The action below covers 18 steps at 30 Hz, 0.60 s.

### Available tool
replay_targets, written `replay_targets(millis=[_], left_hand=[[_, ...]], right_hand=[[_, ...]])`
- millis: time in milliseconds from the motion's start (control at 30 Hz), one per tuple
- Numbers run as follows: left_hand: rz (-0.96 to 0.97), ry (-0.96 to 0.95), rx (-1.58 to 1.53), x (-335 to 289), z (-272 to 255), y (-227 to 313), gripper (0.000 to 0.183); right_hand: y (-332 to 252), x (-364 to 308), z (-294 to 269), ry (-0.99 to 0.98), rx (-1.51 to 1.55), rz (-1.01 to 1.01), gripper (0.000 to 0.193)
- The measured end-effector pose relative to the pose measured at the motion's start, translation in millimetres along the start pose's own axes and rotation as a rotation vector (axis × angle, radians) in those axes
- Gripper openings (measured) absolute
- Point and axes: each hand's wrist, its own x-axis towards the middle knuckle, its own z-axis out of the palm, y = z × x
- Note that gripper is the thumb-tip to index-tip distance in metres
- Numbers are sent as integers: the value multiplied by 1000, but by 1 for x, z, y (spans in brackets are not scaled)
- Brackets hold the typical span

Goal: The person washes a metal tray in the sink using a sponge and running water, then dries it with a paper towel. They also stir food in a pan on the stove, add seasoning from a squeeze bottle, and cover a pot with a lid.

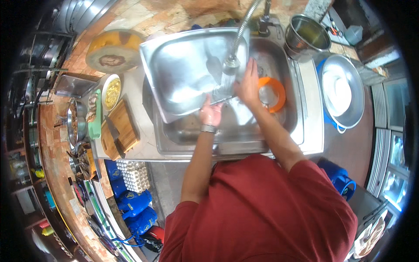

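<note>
A large rectangular stainless steel pan (172, 72) is tilted over the left part of the sink (187, 136). My left hand (211, 114) grips its near edge, thumb over the rim and the other fingers mostly hidden underneath. At the pan's right edge is my right hand (248, 87), its fingers long against the outer side and its thumb toward the inside. Water runs from a spray faucet head (231, 64) into the pan beside that thumb. To the right of my right hand, an orange round-rimmed item (278, 94) lies in the sink.
Left on the counter are a wooden cutting board (126, 126) with a knife (114, 133), a bowl of yellow food (113, 92) and a green tray (94, 124). A steel pot (307, 37) stands at the back right, near a wide metal basin (355, 91). Egg trays (134, 174) and blue gas cylinders (135, 203) sit below.
</note>
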Motion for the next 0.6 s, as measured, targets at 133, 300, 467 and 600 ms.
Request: replay_targets(millis=[133,300,467,600], left_hand=[[5,24,-162,13,10,-12,32],[242,-219,1588,18,-34,-37,27],[305,146,522,47,-20,-69,45],[416,356,436,5,10,-26,43]], right_hand=[[2,-45,-4,-381,-340,-336,48],[53,-23,4,-921,41,-95,41],[46,-21,2,-876,175,-353,31],[57,13,18,-906,545,370,30]])
